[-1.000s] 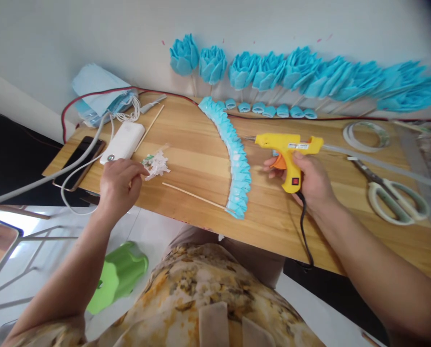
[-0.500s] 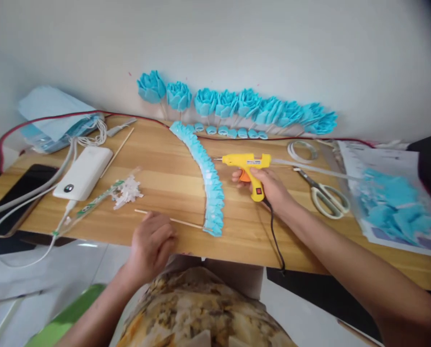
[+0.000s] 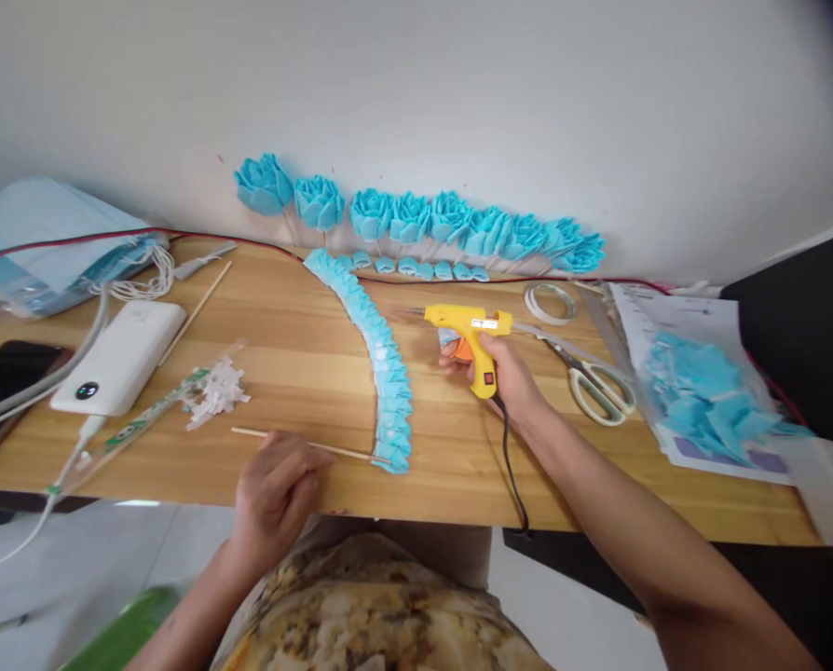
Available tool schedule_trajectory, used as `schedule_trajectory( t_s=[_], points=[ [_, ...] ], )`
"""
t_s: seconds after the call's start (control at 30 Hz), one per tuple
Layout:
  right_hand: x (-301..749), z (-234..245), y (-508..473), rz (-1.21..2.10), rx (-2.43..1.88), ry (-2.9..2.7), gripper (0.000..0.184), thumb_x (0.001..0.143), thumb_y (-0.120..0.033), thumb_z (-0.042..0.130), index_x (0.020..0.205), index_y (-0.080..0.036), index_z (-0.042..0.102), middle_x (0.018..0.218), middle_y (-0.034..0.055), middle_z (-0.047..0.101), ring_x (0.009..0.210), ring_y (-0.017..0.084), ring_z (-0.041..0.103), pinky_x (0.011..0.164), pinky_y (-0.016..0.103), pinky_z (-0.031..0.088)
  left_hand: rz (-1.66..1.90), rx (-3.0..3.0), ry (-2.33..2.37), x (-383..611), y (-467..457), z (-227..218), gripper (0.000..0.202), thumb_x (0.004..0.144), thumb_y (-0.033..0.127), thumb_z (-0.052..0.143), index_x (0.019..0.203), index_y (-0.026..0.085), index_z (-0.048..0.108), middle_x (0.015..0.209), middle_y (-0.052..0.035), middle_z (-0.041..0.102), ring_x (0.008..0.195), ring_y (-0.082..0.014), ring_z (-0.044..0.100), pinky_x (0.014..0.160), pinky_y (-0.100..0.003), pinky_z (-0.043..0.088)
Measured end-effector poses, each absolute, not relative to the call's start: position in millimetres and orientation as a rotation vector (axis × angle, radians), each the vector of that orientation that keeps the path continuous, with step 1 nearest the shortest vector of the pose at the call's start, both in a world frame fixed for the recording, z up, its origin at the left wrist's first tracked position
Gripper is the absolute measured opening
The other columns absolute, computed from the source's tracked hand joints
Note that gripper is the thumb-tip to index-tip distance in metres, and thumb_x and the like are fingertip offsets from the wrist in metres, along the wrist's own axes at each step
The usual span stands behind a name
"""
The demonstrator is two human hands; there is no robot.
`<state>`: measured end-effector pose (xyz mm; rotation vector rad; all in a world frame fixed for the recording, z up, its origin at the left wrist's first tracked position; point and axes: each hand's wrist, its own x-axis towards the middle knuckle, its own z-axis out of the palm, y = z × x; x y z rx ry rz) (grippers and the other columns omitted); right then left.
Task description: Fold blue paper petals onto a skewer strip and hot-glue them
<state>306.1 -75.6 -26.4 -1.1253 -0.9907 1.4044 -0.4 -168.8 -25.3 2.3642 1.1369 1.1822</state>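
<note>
My right hand (image 3: 507, 377) grips a yellow glue gun (image 3: 458, 320) by its handle, fingers at the orange trigger. The gun's nozzle points left, just right of a pleated light-blue strip (image 3: 383, 359) that curves across the table. My left hand (image 3: 280, 485) is closed over a thin wooden stick (image 3: 347, 452), pressing it near the table's front edge. The stick's right end lies on the strip's near end. A clear glue stick (image 3: 528, 331) trails from the back of the gun.
Blue flowers (image 3: 371, 214) on sticks lean along the wall, with small blue rolls (image 3: 406, 267) before them. To the right are scissors (image 3: 602, 391), a tape roll (image 3: 549, 303) and blue pieces (image 3: 710, 391). A white power bank (image 3: 123, 354) and white scraps (image 3: 215, 390) lie left.
The view has turned to the right, so the table's things sit further left. Relative to the strip, the glue gun has shifted slightly right. My left hand stays on the stick.
</note>
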Motion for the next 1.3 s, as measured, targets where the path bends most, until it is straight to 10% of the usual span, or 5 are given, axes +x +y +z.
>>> schedule_trajectory(
  t_s=[0.4, 0.6, 1.3],
  points=[
    [305, -22, -79, 1.481, -1.047, -1.072, 0.044, 0.081, -0.061, 0.067, 0.076, -0.017, 0.072, 0.055, 0.0013, 0.061, 0.053, 0.014, 0.054, 0.054, 0.028, 0.043, 1.172, 2.389, 1.172, 3, -173, -32, 0.024, 0.094, 0.003, 0.045, 0.094, 0.020, 0.062, 0.076, -0.0010, 0.071, 0.065, -0.0158, 0.062, 0.069, -0.032, 0.043],
    [301, -23, -82, 1.499, -0.999, -0.981, 0.039, 0.077, -0.056, 0.078, 0.081, -0.018, 0.072, 0.075, 0.0041, 0.071, 0.048, 0.008, 0.043, 0.050, 0.027, 0.039, 1.169, 2.389, 1.201, 4, -174, -34, 0.023, 0.094, 0.005, 0.045, 0.090, 0.019, 0.062, 0.072, -0.0010, 0.070, 0.063, -0.0158, 0.061, 0.068, -0.033, 0.043],
    [301, -23, -81, 1.440, -1.132, -1.054, 0.043, 0.076, -0.062, 0.074, 0.076, -0.018, 0.072, 0.065, 0.0031, 0.069, 0.056, 0.014, 0.059, 0.057, 0.028, 0.050, 1.178, 2.396, 1.259, 3, -173, -33, 0.023, 0.093, 0.006, 0.046, 0.089, 0.019, 0.064, 0.070, -0.0002, 0.069, 0.062, -0.0158, 0.062, 0.068, -0.033, 0.046]
  ],
)
